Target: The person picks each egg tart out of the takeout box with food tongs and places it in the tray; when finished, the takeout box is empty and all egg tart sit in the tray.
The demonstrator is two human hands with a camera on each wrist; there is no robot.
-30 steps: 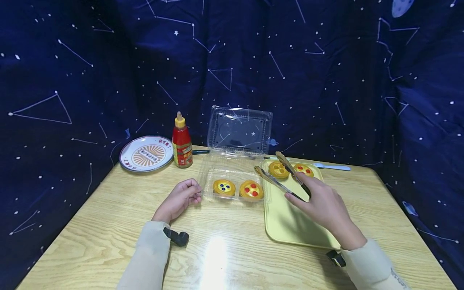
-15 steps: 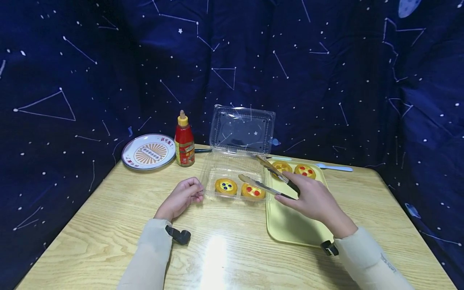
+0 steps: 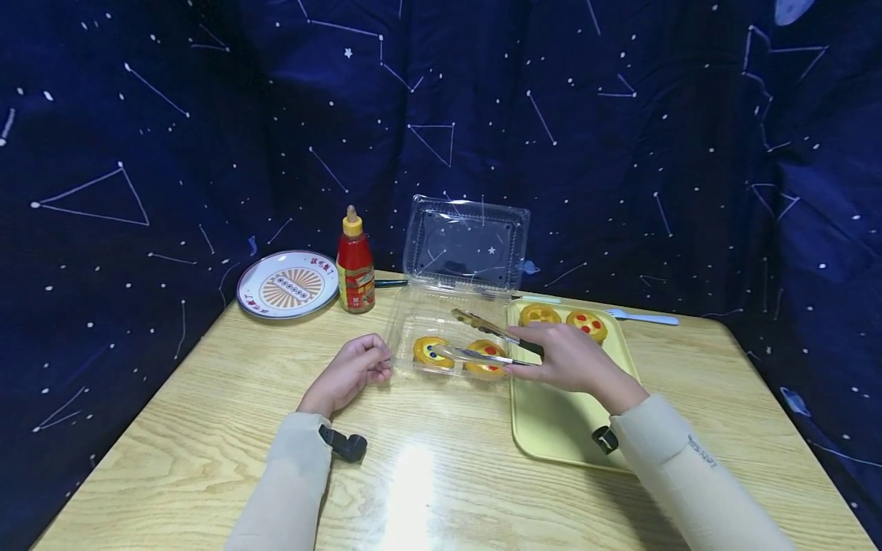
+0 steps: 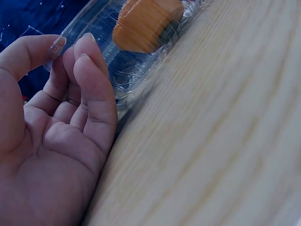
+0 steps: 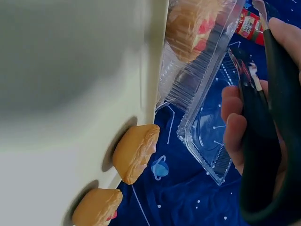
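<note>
My left hand (image 3: 349, 373) pinches the left rim of a clear plastic box (image 4: 123, 77) between thumb and fingers. Inside the box sit a blue-dotted tart (image 3: 430, 353) at the left and a red-dotted tart (image 3: 485, 357) at the right. My right hand (image 3: 579, 360) grips black-handled metal tongs (image 5: 261, 136), arms spread apart with nothing between them. From the head view the tongs lie over the box, one tip overlapping the blue-dotted tart; whether it touches I cannot tell. The box's lid (image 3: 467, 243) stands raised behind.
A yellow tray (image 3: 551, 428) at the right bears another red-dotted tart (image 3: 588, 326) and a plain yellow one (image 3: 540, 314). Behind it lies a light blue fork (image 3: 644, 317). At the back left are a sauce bottle (image 3: 355, 268) and a white patterned plate (image 3: 258, 285).
My right hand has carried the tongs left from above the tray to over the box. My left hand has stayed at the box's rim. The head view has shifted slightly.
</note>
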